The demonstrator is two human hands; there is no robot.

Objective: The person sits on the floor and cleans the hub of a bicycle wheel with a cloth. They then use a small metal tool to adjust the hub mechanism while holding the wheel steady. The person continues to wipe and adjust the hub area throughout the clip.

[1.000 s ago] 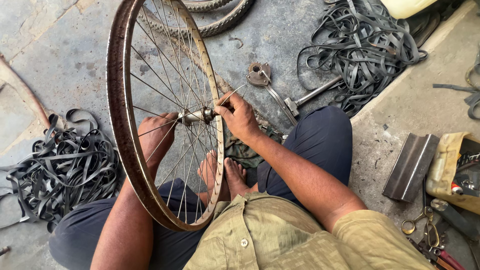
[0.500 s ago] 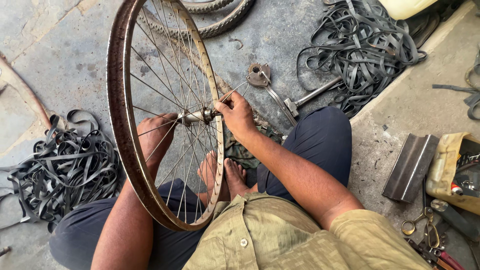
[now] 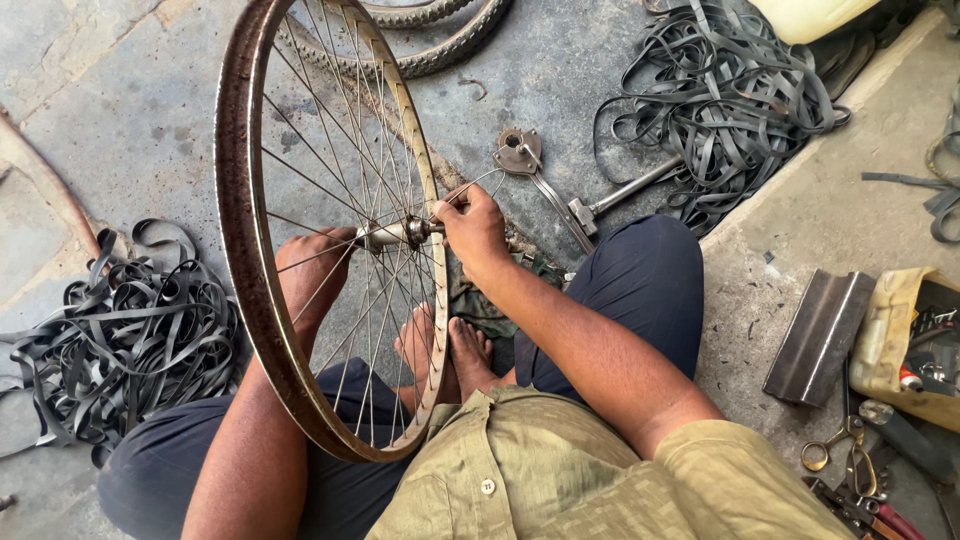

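Observation:
A rusty spoked bicycle wheel stands upright between my knees, its rim resting near my bare feet. My right hand pinches the axle end of the hub on the near side of the wheel. My left hand is behind the spokes, gripping the hub's other end; the fingers are partly hidden by the spokes. A loose bent spoke sticks up by my right fingers.
Piles of black rubber strips lie at the left and upper right. A hammer and a metal wrench tool lie on the concrete. A tyre lies at the top. A metal block, scissors and a parts box sit at the right.

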